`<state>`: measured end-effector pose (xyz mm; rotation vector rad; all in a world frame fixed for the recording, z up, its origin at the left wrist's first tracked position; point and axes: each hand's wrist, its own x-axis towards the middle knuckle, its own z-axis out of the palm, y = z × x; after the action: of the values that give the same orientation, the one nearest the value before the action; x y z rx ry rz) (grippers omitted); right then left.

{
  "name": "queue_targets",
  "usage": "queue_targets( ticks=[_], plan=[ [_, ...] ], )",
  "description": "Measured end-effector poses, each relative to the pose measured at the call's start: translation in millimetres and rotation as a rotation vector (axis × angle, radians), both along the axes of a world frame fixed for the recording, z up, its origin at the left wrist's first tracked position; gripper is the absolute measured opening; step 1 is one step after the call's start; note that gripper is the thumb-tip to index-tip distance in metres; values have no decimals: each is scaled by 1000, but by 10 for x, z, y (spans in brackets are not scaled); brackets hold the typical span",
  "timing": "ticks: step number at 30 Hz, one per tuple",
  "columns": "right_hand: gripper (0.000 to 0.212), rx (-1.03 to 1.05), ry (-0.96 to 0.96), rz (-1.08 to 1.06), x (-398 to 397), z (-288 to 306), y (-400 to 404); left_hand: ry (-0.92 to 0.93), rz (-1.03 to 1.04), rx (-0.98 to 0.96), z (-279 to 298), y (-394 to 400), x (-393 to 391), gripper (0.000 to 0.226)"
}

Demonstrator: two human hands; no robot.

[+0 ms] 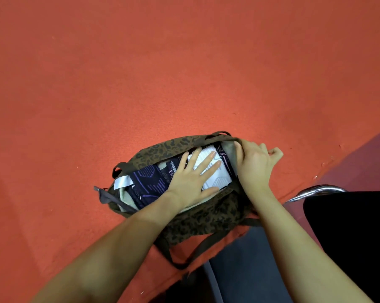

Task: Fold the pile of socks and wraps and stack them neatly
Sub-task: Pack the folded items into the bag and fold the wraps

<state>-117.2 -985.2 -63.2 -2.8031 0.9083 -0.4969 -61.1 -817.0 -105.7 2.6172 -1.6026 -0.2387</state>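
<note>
A brown leopard-print bag (197,219) lies open on the red tabletop (141,73) near its front edge. Inside it lie folded socks and wraps: a dark one with purple lines (148,185) on the left and a white patterned one (217,178) on the right. My left hand (191,178) lies flat on them, fingers straight and spread, pressing down. My right hand (253,165) grips the bag's right rim and holds the opening apart. A white label (123,182) sticks out at the bag's left end.
The bag's dark straps (203,246) trail over the table's front edge. A chrome chair frame (316,191) and a black seat (348,232) stand at the right, beside a purple strip of floor (364,162). Bare red tabletop stretches beyond the bag.
</note>
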Motion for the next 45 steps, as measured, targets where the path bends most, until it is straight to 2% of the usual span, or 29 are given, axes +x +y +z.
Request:
queue_targets(
  ticks=[4,7,10,13,19,22,26,29,33,36,45],
  plan=[
    [44,51,35,60,53,30,196,5,87,-29,60,220,-25,65],
    [50,50,54,253,49,98,444,15,151,-71,126,485,-35,60],
    [55,-30,292,467,9,-21,540,2,138,23,118,678,4,56],
    [62,-57,450,439,-33,-220,474,17,163,75,75,825,14,57],
    [64,-49,604,373,6,-239,555,37,187,76,47,1031,-38,59],
    [65,41,573,368,41,-146,684,43,195,40,92,1032,-35,58],
    [59,90,441,358,149,31,981,53,292,-28,297,1145,43,57],
    [52,119,359,426,266,156,1398,56,421,-72,435,1468,97,56],
    [46,196,350,546,453,234,2195,74,578,-63,536,2209,137,56],
    [50,212,389,623,579,247,2922,68,655,-32,561,2939,142,55],
    [37,260,394,836,967,203,5239,12,877,-25,616,5213,325,55]
  ],
)
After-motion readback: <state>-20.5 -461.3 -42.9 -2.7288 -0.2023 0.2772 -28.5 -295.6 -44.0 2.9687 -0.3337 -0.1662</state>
